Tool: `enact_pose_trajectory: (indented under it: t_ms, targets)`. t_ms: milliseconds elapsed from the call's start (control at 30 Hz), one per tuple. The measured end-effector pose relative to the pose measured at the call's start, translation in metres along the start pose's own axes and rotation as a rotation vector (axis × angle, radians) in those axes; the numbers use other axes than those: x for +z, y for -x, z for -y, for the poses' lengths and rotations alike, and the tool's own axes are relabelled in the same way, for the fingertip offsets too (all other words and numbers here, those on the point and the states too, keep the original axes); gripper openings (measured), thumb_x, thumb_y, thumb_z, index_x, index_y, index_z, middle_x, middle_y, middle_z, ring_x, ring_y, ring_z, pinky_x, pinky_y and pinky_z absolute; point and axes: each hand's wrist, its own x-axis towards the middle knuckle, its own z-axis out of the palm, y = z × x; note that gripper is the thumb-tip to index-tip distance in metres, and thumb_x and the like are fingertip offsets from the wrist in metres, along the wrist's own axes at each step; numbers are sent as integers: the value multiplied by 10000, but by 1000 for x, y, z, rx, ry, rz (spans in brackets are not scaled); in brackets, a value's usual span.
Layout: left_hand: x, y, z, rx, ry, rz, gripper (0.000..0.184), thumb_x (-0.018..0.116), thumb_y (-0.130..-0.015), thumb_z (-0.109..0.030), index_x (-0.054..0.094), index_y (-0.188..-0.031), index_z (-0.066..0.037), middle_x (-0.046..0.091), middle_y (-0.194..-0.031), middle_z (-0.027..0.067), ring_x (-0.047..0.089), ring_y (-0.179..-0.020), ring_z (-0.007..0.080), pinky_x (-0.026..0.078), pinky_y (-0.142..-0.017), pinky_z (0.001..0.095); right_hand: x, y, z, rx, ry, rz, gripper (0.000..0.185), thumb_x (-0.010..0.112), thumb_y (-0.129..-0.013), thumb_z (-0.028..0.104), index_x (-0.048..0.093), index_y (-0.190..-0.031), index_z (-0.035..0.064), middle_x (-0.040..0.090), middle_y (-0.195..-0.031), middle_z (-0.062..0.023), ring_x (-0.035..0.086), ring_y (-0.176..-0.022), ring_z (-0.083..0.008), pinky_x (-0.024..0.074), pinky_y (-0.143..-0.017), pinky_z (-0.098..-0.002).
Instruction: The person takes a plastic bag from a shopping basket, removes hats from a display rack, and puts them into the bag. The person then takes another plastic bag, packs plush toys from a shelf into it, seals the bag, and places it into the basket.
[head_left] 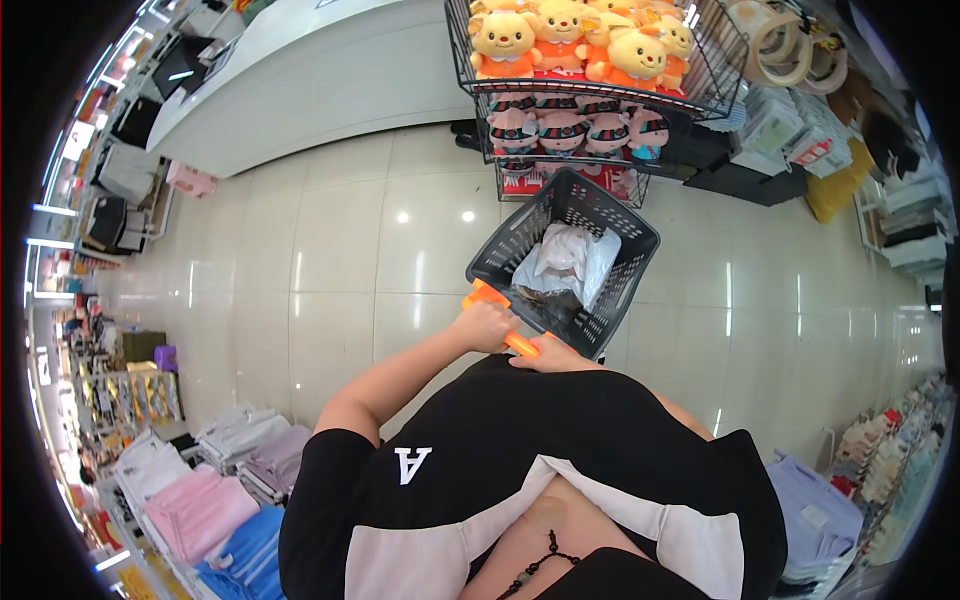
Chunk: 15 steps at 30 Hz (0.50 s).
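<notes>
A dark grey basket (628, 262) with an orange handle (520, 343) stands in front of me, tilted in the view. Inside it lie white plastic bags (575, 262) and something dark that I cannot make out. My left hand (487, 326) is wrapped round the orange handle near its upper left end. Close beside it, my right hand (553, 354) grips the lower right end of the same handle.
Wire racks with yellow plush toys (560, 40) and pink plush toys (565, 130) stand just beyond the basket. A white counter (330, 80) runs along the upper left. Folded clothes (200, 510) lie at the lower left, and a shelf of small goods (890, 460) at the right.
</notes>
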Motion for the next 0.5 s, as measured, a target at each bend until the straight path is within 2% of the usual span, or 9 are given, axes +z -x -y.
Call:
enact_pose_trajectory:
  t_ms: [100,167,200,267,367,500]
  targets:
    - [-1,2,22,121,-18,-15,200,652,-621,-255,530,-637,-97,578,-610,58,604,-589,251,466,-514,365,15,-14,5,-22,-101,21,387,678,-760,403,601,-783,25,566,-659,-43,543,-600,-149,408,-579,-320]
    - [-10,-9,31,217,-34,148,226,634,-649,-287,554,-655,-77,607,-629,90,622,-600,265,481,-518,381,19,-19,7,-5,-296,43,341,676,-776,359,560,-790,38,533,-611,-27,513,-535,-110,392,-505,-278]
    - [-11,-15,38,262,-35,152,226,634,-649,-287,554,-655,-77,607,-629,90,622,-600,265,481,-518,381,16,-18,12,5,-313,2,341,676,-776,359,560,-790,38,533,-611,-27,513,-535,-110,392,-505,-278]
    - [-6,-27,49,336,-35,163,206,646,-623,-265,527,-629,-97,580,-602,68,610,-585,254,470,-509,382,6,-11,24,69,-450,56,319,684,-776,327,525,-823,54,489,-598,-2,452,-495,-88,357,-459,-257]
    - [-13,-49,51,400,-96,222,236,637,-645,-299,566,-665,-75,616,-640,96,631,-617,266,494,-529,388,7,-11,18,75,-491,-59,298,676,-781,298,493,-829,68,466,-577,0,431,-465,-90,336,-429,-257]
    - [-14,-83,43,506,-144,211,242,639,-648,-310,580,-692,-79,628,-668,94,639,-649,278,504,-554,386,7,-10,2,180,-462,-254,341,681,-769,318,499,-932,80,461,-561,-7,436,-451,-105,353,-426,-283]
